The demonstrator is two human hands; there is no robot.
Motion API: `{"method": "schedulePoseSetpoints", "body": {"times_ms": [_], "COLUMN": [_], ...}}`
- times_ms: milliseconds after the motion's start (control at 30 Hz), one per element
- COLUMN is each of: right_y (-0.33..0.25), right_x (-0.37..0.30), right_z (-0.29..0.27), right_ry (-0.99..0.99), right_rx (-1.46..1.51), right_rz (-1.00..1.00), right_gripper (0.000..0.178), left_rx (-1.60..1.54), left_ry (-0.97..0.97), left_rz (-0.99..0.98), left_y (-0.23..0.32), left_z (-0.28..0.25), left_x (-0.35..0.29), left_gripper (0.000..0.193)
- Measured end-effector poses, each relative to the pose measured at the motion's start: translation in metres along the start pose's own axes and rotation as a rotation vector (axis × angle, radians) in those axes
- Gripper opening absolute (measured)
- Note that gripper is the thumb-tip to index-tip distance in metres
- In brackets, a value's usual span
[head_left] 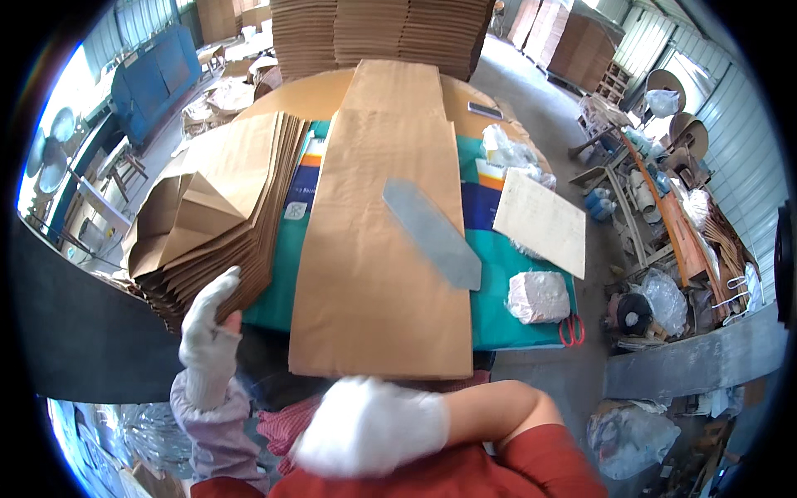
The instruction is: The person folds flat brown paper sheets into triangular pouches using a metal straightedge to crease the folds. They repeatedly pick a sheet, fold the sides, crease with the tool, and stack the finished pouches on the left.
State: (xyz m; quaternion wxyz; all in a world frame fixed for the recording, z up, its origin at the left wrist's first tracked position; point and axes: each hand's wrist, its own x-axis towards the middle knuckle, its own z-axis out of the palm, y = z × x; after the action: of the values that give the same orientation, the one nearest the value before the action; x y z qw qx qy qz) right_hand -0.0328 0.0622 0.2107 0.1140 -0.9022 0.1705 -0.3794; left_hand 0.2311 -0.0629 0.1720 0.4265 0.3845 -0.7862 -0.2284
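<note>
My left hand (212, 332), in a white knit glove, is beside the lower edge of a fanned stack of brown paper bags (224, 178). Its fingers are stretched out, with the thumb apart; I cannot tell whether it touches the stack. Close to my body, my right hand (365, 427), also gloved in white, is smeared by motion and its fingers cannot be made out. Long brown paper bags (374, 315) lie flat in front of me, the far end narrower. A grey flat plate with pointed ends (432, 236) rests slantwise on the top bag.
Under the bags is a green and blue printed sheet (490, 311) on a round table (274, 95). At right lie a pale board (541, 220), a white wrapped block (538, 297), red-handled scissors (573, 330) and a phone (485, 110). Stacked cardboard (382, 33) stands behind.
</note>
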Motion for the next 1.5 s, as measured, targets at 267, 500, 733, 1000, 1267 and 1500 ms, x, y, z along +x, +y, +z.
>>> {"method": "schedulePoseSetpoints", "body": {"times_ms": [267, 500, 733, 1000, 1267, 1500], "right_y": [0.018, 0.042, 0.124, 0.122, 0.124, 0.125], "right_x": [-0.190, -0.226, -0.219, -0.229, -0.302, -0.301], "right_z": [-0.044, -0.029, 0.010, -0.010, -0.009, -0.013], "right_ry": [-0.736, -0.112, -0.203, 0.058, 0.489, 0.552], "right_rx": [-0.660, -0.595, -0.761, -0.674, -0.076, 0.086], "right_rz": [1.238, 1.289, 0.895, 1.671, 1.828, 1.783], "right_gripper": [0.019, 0.040, 0.046, 0.048, 0.014, 0.016], "left_rx": [0.596, 0.712, 0.690, 0.548, 0.446, 0.419], "left_ry": [-0.465, -0.585, -0.790, -0.588, -0.360, -0.347], "left_rz": [-0.120, -0.321, -0.246, 0.012, 0.133, 0.161], "left_y": [0.004, -0.027, -0.051, -0.084, -0.121, -0.119], "left_z": [0.033, 0.069, 0.096, 0.119, 0.151, 0.149], "left_x": [-0.004, -0.001, 0.018, 0.010, -0.011, -0.011], "left_gripper": [0.041, 0.042, 0.050, 0.058, 0.059, 0.057]}}
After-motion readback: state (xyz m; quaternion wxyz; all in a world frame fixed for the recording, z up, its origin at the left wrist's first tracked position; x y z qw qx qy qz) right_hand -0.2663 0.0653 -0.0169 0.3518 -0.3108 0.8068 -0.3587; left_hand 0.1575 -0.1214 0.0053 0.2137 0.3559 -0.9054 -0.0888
